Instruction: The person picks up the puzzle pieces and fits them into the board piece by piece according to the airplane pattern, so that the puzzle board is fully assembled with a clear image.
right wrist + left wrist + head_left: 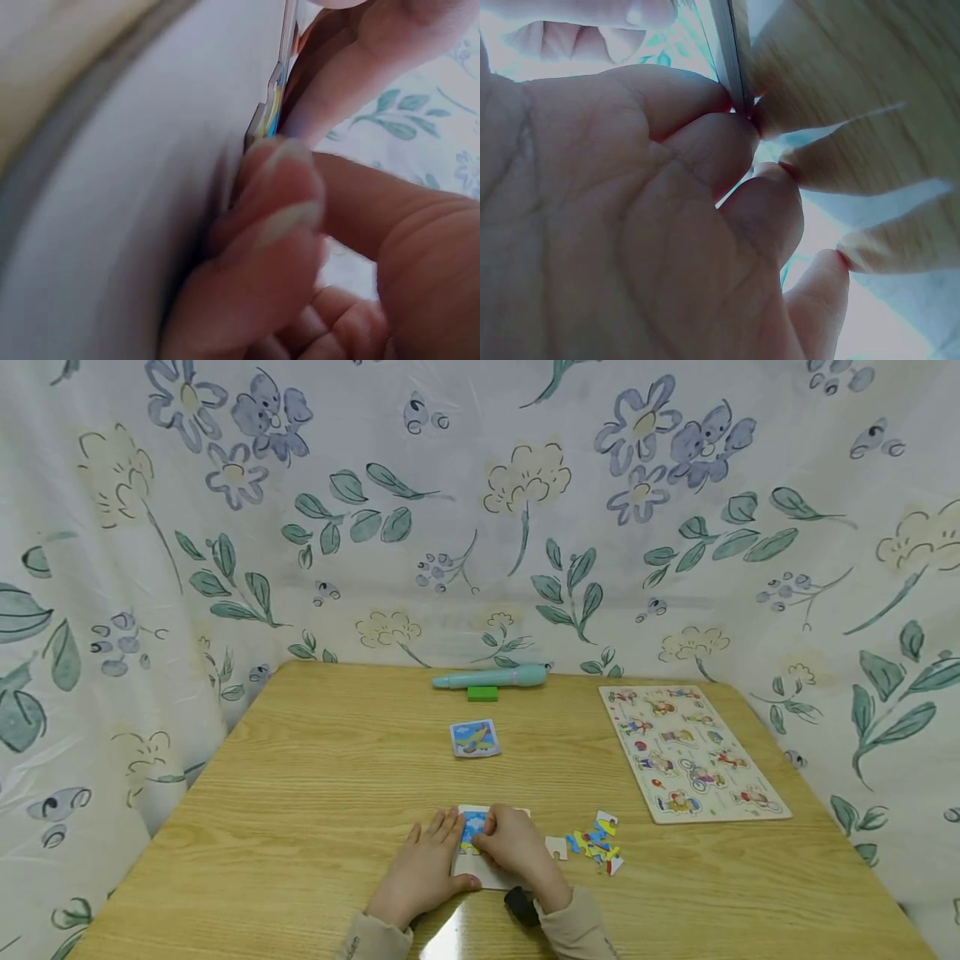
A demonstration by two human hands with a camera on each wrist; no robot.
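My left hand [426, 870] lies on the table, fingers extended against the left edge of a small jigsaw board [491, 878]; its thumb rests over the board's lower corner. Blue sky pieces [474, 823] fill the board's upper left part, with yellow along their lower edge. My right hand [517, 842] is over the board, its thumb and fingers curled together at the lower edge of those pieces. In the right wrist view, the fingertips pinch at a puzzle piece [272, 112] with yellow and blue on it, mostly hidden by the fingers.
Loose jigsaw pieces [597, 843] are piled right of the board, with a pale piece [556, 847] nearer to it. Farther back are a picture card [475, 738], a green block [482, 694] and a teal pen-shaped object [491, 677]. A large picture board [693, 756] lies at right.
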